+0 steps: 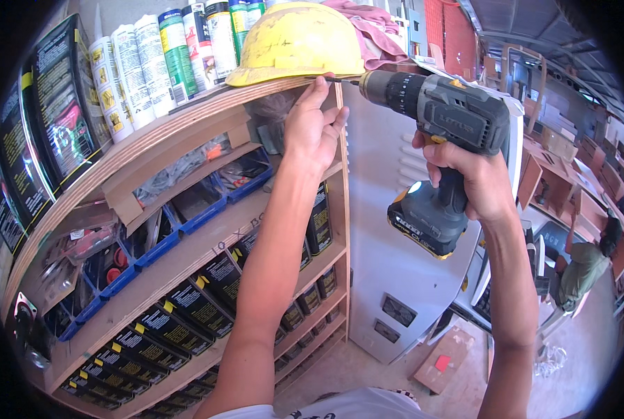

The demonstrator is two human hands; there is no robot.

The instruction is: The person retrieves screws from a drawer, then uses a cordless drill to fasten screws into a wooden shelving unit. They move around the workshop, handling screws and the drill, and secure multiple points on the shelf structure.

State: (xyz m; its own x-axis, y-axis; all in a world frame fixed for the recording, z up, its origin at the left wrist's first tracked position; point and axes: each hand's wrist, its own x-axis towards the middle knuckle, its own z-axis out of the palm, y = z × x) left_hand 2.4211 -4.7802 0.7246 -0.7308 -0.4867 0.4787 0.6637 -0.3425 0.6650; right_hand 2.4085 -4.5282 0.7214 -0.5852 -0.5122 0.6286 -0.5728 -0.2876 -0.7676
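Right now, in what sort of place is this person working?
Probably a workshop: the right hand holds a power drill, a yellow hard hat tops the shelving, and blue bins stand inside.

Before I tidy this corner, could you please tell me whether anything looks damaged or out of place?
The yellow hard hat on the shelf unit has dark marks, as if scuffed, and a pink cloth lies crumpled beside it. On the floor at right, a loose white tangle looks like litter.

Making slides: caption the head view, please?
Right hand grips a drill, left hand at its bit, near a yellow hard hat.
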